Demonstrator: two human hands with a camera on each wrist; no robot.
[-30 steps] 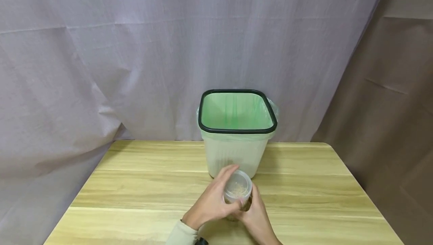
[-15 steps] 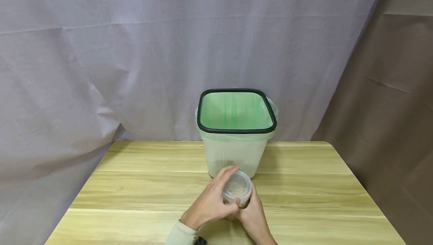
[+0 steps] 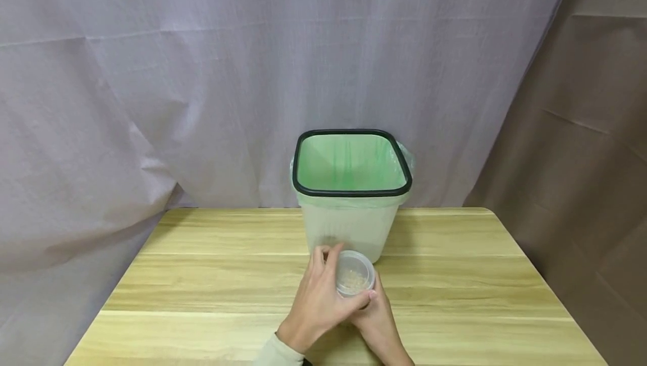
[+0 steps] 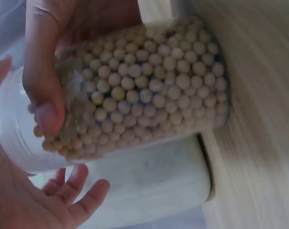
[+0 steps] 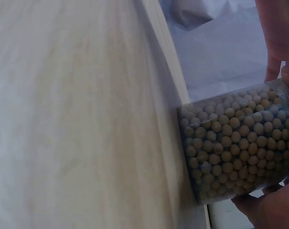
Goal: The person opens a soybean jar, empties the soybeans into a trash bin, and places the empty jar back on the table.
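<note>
A clear jar (image 3: 355, 279) filled with pale round beans (image 4: 149, 95) stands on the wooden table (image 3: 202, 276), just in front of a bin. My left hand (image 3: 320, 298) reaches over from the left and curls its fingers and thumb round the translucent lid (image 4: 11, 129). My right hand (image 3: 379, 326) holds the jar's body from the near side, its thumb (image 4: 44, 90) pressed on the wall. The right wrist view shows the jar (image 5: 235, 148) upright on the tabletop, with part of my right hand (image 5: 268, 210) below it.
A white bin (image 3: 349, 231) with a black rim and a green liner stands at the table's back middle, right behind the jar. Grey cloth hangs behind the table and brown cloth to the right. Bare tabletop lies left and right of the hands.
My left hand has turned round the lid: its fingers moved to the lid's far left side and the thumb came round the near edge. The jar stays put.
</note>
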